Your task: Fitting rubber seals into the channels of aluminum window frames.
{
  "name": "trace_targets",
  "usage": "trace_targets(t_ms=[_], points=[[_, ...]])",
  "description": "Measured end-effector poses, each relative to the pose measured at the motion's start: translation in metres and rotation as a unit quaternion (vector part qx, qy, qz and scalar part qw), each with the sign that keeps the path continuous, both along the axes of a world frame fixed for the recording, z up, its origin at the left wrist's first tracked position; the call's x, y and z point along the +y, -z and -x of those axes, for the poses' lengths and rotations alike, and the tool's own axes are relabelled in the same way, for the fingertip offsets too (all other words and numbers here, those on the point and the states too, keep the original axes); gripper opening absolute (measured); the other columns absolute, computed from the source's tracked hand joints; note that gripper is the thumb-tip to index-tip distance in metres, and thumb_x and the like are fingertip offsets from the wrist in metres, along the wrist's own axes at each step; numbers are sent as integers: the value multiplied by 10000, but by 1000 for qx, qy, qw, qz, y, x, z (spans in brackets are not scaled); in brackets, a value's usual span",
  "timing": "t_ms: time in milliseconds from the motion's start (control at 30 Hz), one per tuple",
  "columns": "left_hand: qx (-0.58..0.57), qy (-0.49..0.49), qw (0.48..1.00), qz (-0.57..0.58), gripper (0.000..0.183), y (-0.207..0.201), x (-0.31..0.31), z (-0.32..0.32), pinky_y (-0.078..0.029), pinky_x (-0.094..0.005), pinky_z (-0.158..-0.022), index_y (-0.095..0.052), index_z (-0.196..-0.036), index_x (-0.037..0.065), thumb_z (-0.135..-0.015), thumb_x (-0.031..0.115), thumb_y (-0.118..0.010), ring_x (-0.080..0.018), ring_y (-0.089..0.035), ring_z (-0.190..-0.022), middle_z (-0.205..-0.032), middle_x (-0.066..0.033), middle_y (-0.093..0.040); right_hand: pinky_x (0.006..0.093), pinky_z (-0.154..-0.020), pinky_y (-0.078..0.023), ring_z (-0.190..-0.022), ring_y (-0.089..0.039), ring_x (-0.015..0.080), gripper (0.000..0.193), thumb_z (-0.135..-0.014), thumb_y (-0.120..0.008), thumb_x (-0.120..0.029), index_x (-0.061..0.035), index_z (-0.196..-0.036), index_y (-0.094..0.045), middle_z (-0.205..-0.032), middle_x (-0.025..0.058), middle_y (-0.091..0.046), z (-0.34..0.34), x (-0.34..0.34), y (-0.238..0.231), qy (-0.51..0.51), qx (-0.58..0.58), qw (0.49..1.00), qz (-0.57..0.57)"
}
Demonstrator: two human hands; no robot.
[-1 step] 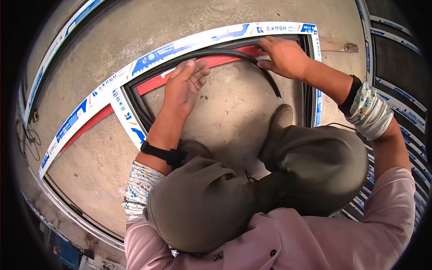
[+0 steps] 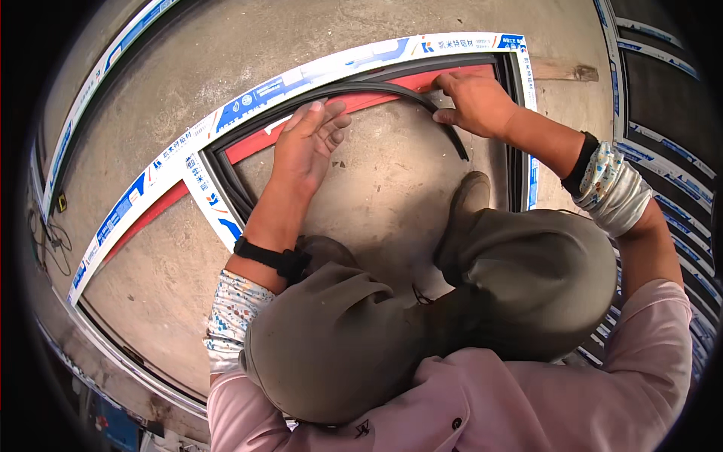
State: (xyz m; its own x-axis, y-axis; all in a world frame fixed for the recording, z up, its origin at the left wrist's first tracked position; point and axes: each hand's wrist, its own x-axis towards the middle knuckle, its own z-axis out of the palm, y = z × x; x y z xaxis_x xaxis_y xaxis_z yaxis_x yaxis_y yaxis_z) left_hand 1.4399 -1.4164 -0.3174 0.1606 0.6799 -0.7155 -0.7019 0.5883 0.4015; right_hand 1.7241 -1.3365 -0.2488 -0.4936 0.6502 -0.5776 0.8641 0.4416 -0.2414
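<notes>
A black rubber seal strip (image 2: 399,91) curves along the upper inside edge of a window frame (image 2: 263,94) wrapped in white and blue film. Its loose end bends down over the floor. My right hand (image 2: 482,105) is at this loose part, its thumb touching the strip and its fingers apart from the thumb, above the red bar (image 2: 467,73). My left hand (image 2: 310,143) has its palm turned up and its fingers loosely bent. Those fingertips lie by the strip near the frame's top bar, and nothing shows within them.
Under the frame lies a concrete floor (image 2: 384,166). A wooden piece (image 2: 565,71) sticks out beyond the frame's right corner. More film-wrapped frames (image 2: 666,128) stand at the right, and another long profile (image 2: 94,83) runs along the left. Dark cables (image 2: 51,245) lie at the far left.
The view has shifted slightly, and the frame appears a little higher. My right hand sits slightly lower relative to the frame's top bar. My left hand looks unchanged.
</notes>
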Motion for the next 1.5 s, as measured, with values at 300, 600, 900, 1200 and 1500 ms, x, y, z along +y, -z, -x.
trace_targets(t_ms=[300,600,900,1200,1500], points=[[69,62,995,47,251,6,24,-4,-557,-285,-680,-602,-1050,-6,-1009,234,-543,-232,-695,-810,-963,-152,-711,455,-884,-494,-1041,-624,378,374,-820,-668,-251,-9,-1090,-576,-1071,209,-662,-53,-45,55,112,18,987,113],[129,82,985,86,234,-8,39,-13,-583,-296,-626,-586,-1049,-24,-1007,191,-506,-260,-707,-759,-928,-175,-714,436,-878,-508,-1026,-638,355,365,-850,-670,-289,-2,-1067,-605,-1062,198,-651,-59,-65,76,103,101,988,58],[548,507,588,-312,331,-93,102,-113,-504,-300,-787,-605,-1164,-4,-928,224,-643,-191,-663,-890,-951,-117,-690,445,-738,-521,-905,-654,316,253,-870,-639,-203,-119,-1106,-606,-953,69,-662,-129,-25,4,167,119,960,-191],[565,503,579,-303,352,-58,114,-235,-511,-414,-781,-654,-1113,0,-933,301,-624,-400,-667,-846,-832,-241,-674,326,-679,-538,-802,-670,193,236,-896,-666,-180,-12,-1058,-630,-882,86,-684,-117,-3,30,643,564,518,-10],[673,474,396,-408,248,-69,104,-232,-515,-426,-825,-679,-1075,67,-864,197,-663,-331,-643,-988,-1053,-122,-680,322,-686,-549,-793,-664,181,169,-956,-586,-102,30,-1058,-616,-961,113,-682,-84,-6,69,664,592,420,177]])
